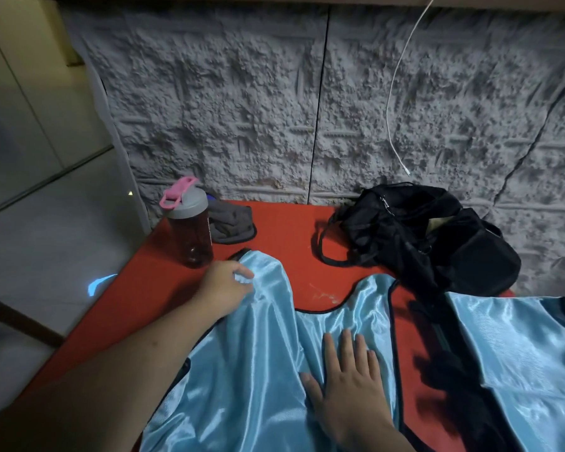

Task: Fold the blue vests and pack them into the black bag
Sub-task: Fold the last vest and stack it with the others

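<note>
Pinching fabric: left hand (226,286), arm stretched fwd across the surface, fingers curled on the far-left shoulder strap of the blue vest (258,360); grip grasping cloth there. Right hand (346,380): released, palm down, fingers straight and slightly spread, pressing flat on the vest's mid-right panel, forearm entering from bottom edge.

Blue vest: shiny light-blue satin w/ black edge trim, spread flat on the red surface (284,236), scooped neckline facing away, wrinkled under both hands. Second blue piece (519,353): same fabric, looks folded, lies at right edge, near side of the bag.

Black bag (421,243): slumped at far right of the surface against the wall, top partly agape, strap loop trailing left, dark strap running toward viewer betw. the two blue pieces.

Misc: water bottle (190,226), dark-red body, grey lid, pink flip cap, upright at far-left corner, just beyond left hand. Grey cloth (232,223) bunched beside it. White cable (395,102) hanging down textured grey wall (242,109).
</note>
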{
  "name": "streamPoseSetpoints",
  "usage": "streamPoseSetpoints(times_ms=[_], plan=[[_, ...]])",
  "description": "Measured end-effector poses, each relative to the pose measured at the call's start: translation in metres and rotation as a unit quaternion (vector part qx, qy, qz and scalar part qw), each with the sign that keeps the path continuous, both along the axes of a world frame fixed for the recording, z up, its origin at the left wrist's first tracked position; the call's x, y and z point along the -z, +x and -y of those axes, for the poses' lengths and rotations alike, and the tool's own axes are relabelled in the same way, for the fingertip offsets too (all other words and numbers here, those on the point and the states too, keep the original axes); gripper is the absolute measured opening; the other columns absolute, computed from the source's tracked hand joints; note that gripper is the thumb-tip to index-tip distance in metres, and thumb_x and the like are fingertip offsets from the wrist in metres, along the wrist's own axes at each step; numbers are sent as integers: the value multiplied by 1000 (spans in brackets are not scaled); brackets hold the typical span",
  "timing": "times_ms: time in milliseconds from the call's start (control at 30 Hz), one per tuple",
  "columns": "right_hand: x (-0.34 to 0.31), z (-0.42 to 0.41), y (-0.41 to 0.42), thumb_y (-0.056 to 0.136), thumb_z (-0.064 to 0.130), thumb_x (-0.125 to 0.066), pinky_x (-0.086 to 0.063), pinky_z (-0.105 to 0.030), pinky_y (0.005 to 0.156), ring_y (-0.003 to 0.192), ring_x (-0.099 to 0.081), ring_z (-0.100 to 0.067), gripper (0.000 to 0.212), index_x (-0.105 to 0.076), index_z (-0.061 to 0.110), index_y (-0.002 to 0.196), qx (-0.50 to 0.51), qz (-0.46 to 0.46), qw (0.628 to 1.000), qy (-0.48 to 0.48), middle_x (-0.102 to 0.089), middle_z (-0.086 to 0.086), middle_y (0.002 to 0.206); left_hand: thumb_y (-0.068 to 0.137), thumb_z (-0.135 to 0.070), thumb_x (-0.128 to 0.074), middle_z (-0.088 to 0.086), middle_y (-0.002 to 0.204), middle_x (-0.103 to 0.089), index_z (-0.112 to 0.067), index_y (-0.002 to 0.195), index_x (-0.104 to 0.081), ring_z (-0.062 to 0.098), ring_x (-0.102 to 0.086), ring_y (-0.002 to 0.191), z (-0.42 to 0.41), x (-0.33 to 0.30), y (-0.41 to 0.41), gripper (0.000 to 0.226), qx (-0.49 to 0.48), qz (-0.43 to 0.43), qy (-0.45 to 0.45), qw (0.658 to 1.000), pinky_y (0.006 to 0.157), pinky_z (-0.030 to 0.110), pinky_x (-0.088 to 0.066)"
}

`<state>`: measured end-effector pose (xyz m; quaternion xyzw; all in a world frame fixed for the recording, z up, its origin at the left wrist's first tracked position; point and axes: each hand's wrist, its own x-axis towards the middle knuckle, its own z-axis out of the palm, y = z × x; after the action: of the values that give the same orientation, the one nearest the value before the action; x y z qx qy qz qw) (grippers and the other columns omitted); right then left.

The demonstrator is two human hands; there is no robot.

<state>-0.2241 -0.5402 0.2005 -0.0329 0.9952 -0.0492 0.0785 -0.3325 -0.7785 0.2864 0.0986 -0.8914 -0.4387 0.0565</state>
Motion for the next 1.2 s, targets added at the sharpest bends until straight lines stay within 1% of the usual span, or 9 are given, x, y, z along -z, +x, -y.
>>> streamPoseSetpoints(times_ms=[167,300,467,633,767,867,1000,1100,1200], plan=[[8,-1,2,96,72,-25,-11,-46,114,130,-56,-41,83,-64,11,137,-3,2,1000,20,-58,-22,141,78,12,-60,4,88,-69,-13,85,-76,21,-65,84,-5,-9,3,30,-9,170,69,983,70,27,-55],[4,1,3,97,72,-23,-22,-49,109,132,-53,-42,83,-61,11,140,-13,12,1000,17,-54,-23,144,91,-11,-60,4,104,-72,-13,108,-77,22,-67,98,4,-8,4,23,72,227,-128,963,83,30,-54],[-21,-3,-3,93,78,-17,7,-49,124,154,17,-36,92,9,22,162,-22,51,998,-3,16,-14,168,92,-24,-60,12,117,-70,-7,110,-69,26,-68,104,12,-6,34,27,100,306,-374,869,81,29,-51],[-49,-9,-19,81,60,-31,-26,-50,115,133,-44,-24,59,-53,32,128,-26,13,998,-62,-53,0,133,96,-14,-53,13,125,-66,-2,123,-63,22,-64,88,12,-21,37,31,112,346,-443,820,71,27,-51],[-54,-28,-39,91,57,-49,-35,-41,112,133,-46,-27,59,-51,22,139,37,-54,988,-140,-49,-5,139,93,-40,-59,9,120,-64,-19,111,-48,29,-62,102,17,-5,18,30,-12,197,-317,928,80,33,-50],[-40,-40,-45,93,60,-43,-25,-44,118,147,-25,-24,63,-36,28,147,71,-12,991,-113,-33,-3,155,90,-51,-62,10,123,-64,-14,125,-49,33,-63,109,13,11,8,53,-72,194,-248,946,82,33,-48],[-30,-37,-55,94,58,-41,-18,-44,120,150,-15,-27,64,-31,26,149,61,10,992,-113,-22,-9,162,80,-21,-66,8,92,-73,-10,84,-67,27,-68,81,10,19,-4,12,-101,182,-181,961,61,28,-43],[-33,-24,-66,96,57,-49,-12,-38,122,152,-13,-23,69,-33,21,153,-2,3,988,-157,-22,-6,164,81,-15,-73,1,67,-68,-9,74,-68,20,-62,65,-2,19,-18,10,-52,84,-29,995,58,29,-43],[-37,-16,-71,95,53,-58,-1,-33,124,156,-5,-14,77,-31,19,158,-55,41,973,-219,-13,0,169,86,-12,-74,-4,80,-74,-14,89,-71,15,-69,75,-8,10,-29,4,-16,-68,113,991,73,32,-53]])
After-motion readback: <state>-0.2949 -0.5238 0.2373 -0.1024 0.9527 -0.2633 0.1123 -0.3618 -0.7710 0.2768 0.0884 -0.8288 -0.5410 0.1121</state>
